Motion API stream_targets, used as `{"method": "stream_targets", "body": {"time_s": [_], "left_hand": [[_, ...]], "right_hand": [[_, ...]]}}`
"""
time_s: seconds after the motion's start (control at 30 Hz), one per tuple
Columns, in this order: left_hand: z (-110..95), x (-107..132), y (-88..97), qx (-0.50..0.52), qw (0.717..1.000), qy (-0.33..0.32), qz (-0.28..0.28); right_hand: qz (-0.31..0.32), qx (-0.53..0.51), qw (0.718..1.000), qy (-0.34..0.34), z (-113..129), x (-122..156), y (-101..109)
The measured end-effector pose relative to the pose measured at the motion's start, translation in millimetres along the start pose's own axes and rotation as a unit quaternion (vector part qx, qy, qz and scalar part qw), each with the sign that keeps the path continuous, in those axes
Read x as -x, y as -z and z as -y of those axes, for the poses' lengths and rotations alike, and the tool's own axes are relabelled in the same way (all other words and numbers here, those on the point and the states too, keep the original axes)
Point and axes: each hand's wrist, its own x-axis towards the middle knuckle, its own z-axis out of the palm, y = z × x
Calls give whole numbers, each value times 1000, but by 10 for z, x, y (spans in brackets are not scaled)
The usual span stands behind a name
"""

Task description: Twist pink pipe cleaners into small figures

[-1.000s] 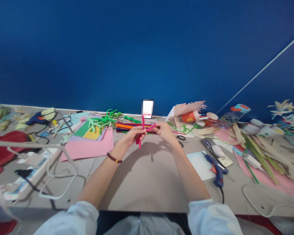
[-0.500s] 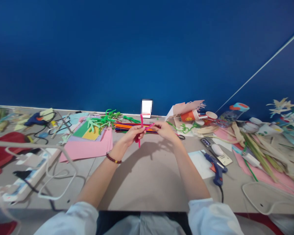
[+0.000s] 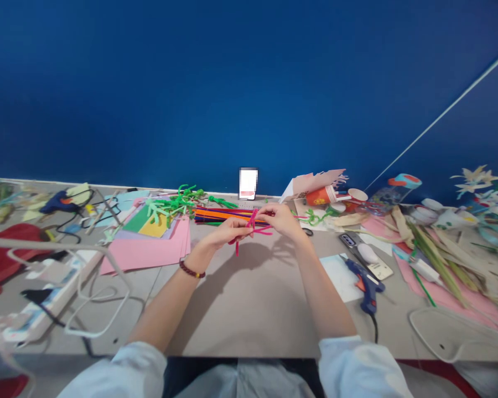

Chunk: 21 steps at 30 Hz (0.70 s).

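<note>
Above the middle of the table, both hands pinch a bent pink pipe cleaner. My left hand, with a dark beaded bracelet on its wrist, is closed on it, and one pink end hangs below the fingers. From the right, my right hand is closed on an upper part near the left fingertips. Another pink end sticks out to the right between the hands. How the strands cross is partly hidden by the fingers. Just behind lies a bundle of coloured pipe cleaners.
A lit phone leans on the blue wall. Left are green pipe-cleaner pieces, pink paper sheets and a power strip. On the right lie a blue glue gun, a second phone, a red paper cup and dried husks.
The pink strand that stood upright by my left hand now tilts to the right, with an end pointing rightward. My right hand has shifted slightly, still close to the left.
</note>
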Motion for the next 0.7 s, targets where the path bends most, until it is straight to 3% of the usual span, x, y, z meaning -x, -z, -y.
{"method": "stream_targets", "body": {"time_s": [0.1,0.2,0.3,0.37,0.53,0.7], "left_hand": [[55,-60,-20,8,998,41,-52],[140,-143,-25,84,987,62,-120],[185,-193,6,153,968,64,-188],[179,-196,42,200,957,56,-205],[107,-131,112,307,942,35,-127],[80,-74,95,278,960,24,-29]], "right_hand": [[2,-3,1000,-7,66,34,-22],[14,-5,1000,-21,139,72,-86],[29,12,999,-32,189,93,-167],[25,41,998,-30,194,92,-204],[21,106,992,-69,108,56,-190],[31,53,993,-102,28,18,-90]]}}
